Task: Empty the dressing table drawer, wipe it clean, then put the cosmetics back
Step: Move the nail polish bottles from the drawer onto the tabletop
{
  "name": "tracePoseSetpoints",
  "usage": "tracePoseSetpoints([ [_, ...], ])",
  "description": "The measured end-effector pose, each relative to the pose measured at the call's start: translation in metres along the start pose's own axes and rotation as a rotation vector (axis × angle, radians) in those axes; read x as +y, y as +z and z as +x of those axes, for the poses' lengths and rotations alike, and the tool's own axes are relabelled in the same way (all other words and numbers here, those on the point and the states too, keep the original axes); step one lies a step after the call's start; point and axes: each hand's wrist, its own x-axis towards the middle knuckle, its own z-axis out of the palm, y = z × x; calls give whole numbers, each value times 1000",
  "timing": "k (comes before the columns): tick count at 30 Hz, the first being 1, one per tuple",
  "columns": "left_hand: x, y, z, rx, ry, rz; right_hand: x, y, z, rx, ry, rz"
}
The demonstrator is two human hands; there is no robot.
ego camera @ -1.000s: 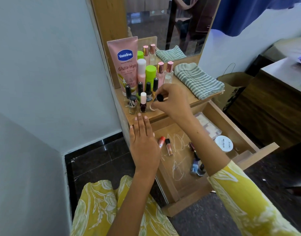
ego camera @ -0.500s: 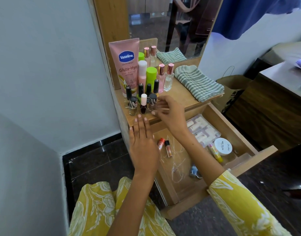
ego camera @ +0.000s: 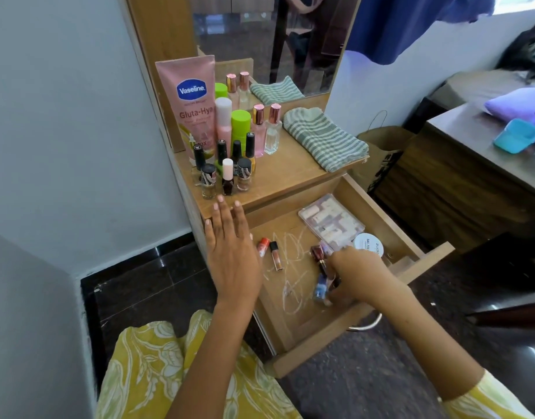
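The wooden drawer (ego camera: 390, 207) is pulled open below the dressing table top (ego camera: 290, 179). In it lie two small lip tints (ego camera: 269, 251), a clear box of small items (ego camera: 331, 222), a white jar (ego camera: 367, 244), a dark red bottle (ego camera: 317, 252) and a blue nail polish bottle (ego camera: 320, 288). My right hand (ego camera: 360, 276) is down in the drawer with its fingers curled round the blue bottle. My left hand (ego camera: 233, 258) lies flat, fingertips on the table top's front edge. Several nail polish bottles (ego camera: 227, 173) stand on the top.
A pink Vaseline tube (ego camera: 190, 101), taller bottles and a folded striped cloth (ego camera: 323, 137) share the top in front of a mirror. A paper bag (ego camera: 381, 152) and a desk (ego camera: 472, 176) with a teal box (ego camera: 517, 139) stand to the right. A wall is close on the left.
My right hand set a nail polish bottle among those on the top, then dropped into the drawer and closed on the blue bottle. My left hand stayed put.
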Motion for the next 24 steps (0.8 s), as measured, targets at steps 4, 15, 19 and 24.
tracePoseSetpoints([
  [4, -1, -2, 0, 3, 13, -27, -2, 6, 1, 33, 5, 30],
  [15, -2, 1, 0, 2, -17, -18, -43, -77, 37, 677, -291, 885],
  [19, -2, 1, -2, 0, -1, -20, -54, -90, 72, 856, -194, 943],
  [24, -2, 0, -2, 18, 6, -50, -60, -89, 97, 906, -130, 985],
])
